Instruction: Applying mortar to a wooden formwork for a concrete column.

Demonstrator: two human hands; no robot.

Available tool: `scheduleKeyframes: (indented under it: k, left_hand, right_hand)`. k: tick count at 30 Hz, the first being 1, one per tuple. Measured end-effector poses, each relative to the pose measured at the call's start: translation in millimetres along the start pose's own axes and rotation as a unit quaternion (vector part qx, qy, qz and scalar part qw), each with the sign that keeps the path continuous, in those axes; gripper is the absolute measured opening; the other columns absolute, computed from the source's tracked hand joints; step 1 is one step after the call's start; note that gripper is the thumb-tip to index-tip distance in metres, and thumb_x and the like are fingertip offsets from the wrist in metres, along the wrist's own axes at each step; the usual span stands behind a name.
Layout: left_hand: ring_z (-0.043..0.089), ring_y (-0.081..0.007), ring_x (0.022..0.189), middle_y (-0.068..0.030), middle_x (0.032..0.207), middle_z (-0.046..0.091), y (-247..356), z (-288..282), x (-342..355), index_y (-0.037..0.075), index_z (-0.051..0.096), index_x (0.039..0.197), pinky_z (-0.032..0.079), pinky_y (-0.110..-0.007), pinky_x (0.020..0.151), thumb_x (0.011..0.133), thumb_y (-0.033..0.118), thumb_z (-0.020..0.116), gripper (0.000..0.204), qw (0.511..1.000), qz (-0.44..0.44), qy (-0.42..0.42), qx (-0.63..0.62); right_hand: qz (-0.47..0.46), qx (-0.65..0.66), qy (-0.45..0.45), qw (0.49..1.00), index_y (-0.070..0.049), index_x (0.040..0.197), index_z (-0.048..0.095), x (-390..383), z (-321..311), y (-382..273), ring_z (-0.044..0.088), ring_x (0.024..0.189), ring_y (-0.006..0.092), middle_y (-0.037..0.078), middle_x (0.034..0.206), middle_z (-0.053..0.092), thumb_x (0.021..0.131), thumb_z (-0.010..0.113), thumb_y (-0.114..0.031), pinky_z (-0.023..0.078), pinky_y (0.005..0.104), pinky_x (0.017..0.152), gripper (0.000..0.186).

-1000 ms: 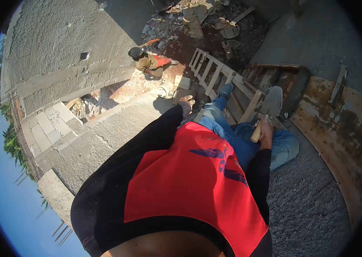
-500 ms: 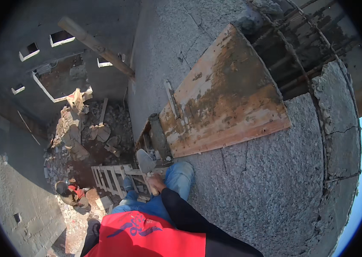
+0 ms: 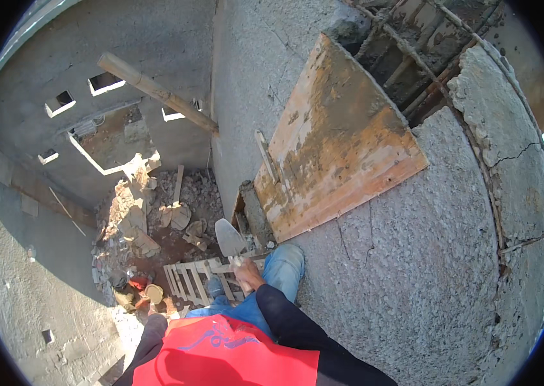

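My right hand [image 3: 247,275] is closed around the handle of a trowel [image 3: 229,237], whose grey blade points up and away over the ladder. It is held just above my bent knee in blue jeans [image 3: 281,267]. My left arm in a dark sleeve [image 3: 150,341] hangs at my left side; its hand is hardly visible and I cannot make out its fingers. A wooden ladder [image 3: 188,283] stands beneath me, one of my feet on it. To the right of the trowel, a mortar-stained wooden board [image 3: 343,148] lies against the rough grey wall [image 3: 407,257].
Down at the left, a person in red [image 3: 135,283] is beside a round tan container [image 3: 154,293]. Rubble [image 3: 133,219] covers the ground. A wooden pole [image 3: 156,90] slants against the wall. Reinforcing bars [image 3: 413,58] lie exposed at the upper right, beside cracked concrete [image 3: 510,148].
My view has shifted, so the surroundings sit further right and lower at left. The trowel blade now shows its broad face. The round tan container has come into sight beside the person below.
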State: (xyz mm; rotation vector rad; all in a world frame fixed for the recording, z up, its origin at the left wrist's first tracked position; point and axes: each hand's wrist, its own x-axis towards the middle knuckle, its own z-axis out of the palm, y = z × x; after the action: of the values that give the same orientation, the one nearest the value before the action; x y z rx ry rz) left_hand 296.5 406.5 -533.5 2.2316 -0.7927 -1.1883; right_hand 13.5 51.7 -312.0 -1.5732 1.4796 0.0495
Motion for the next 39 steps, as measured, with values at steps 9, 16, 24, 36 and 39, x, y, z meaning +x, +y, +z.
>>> scheduleKeyframes:
  k: [9,16,24,36,39]
  left_hand:
    - [0.061,-0.0197,0.084,-0.0113,0.097,0.062,48,30,-7,0.006,0.044,0.131,0.050,-0.032,0.064,0.082,-0.007,0.053,0.052,0.874,-0.023,0.063,-0.482]
    - [0.061,-0.0274,0.089,-0.0145,0.097,0.060,35,80,-40,0.010,0.048,0.124,0.050,-0.039,0.069,0.091,0.023,0.046,0.035,0.820,-0.365,0.063,-0.436]
    - [0.057,-0.0147,0.067,-0.0126,0.083,0.062,83,101,17,0.006,0.046,0.131,0.046,-0.026,0.058,0.087,-0.002,0.053,0.046,0.809,-0.308,0.000,-0.500]
    - [0.063,-0.0221,0.076,-0.0162,0.099,0.066,27,166,127,0.004,0.057,0.120,0.049,-0.032,0.068,0.082,0.008,0.065,0.039,0.961,-0.242,0.079,-0.107]
    - [0.064,-0.0319,0.090,-0.0187,0.106,0.065,-13,155,141,0.004,0.060,0.116,0.048,-0.036,0.078,0.081,0.012,0.067,0.037,0.941,-0.285,0.094,-0.155]
  right_hand:
    - [-0.042,0.115,0.055,0.991,-0.003,0.099,0.060,-8,-28,-11,0.065,0.070,0.0227,0.013,0.081,0.065,0.079,0.063,-0.023,0.051,0.0343,0.063,0.029]
    - [0.007,0.049,0.059,0.997,-0.001,0.095,0.059,35,-20,6,0.064,0.076,0.0277,0.014,0.082,0.065,0.079,0.061,-0.026,0.050,0.0384,0.068,0.029]
    - [-0.048,-0.207,0.018,0.977,0.001,0.099,0.059,115,34,77,0.058,0.095,0.0427,0.024,0.097,0.062,0.077,0.065,-0.026,0.045,0.0476,0.083,0.035]
    - [-0.153,-0.263,0.027,0.952,0.006,0.098,0.059,191,104,134,0.055,0.092,0.0455,0.027,0.092,0.059,0.070,0.077,-0.032,0.043,0.0477,0.080,0.050]
    - [-0.153,-0.292,0.034,0.944,0.005,0.096,0.059,202,118,142,0.058,0.087,0.0451,0.027,0.089,0.061,0.070,0.078,-0.032,0.046,0.0470,0.076,0.049]
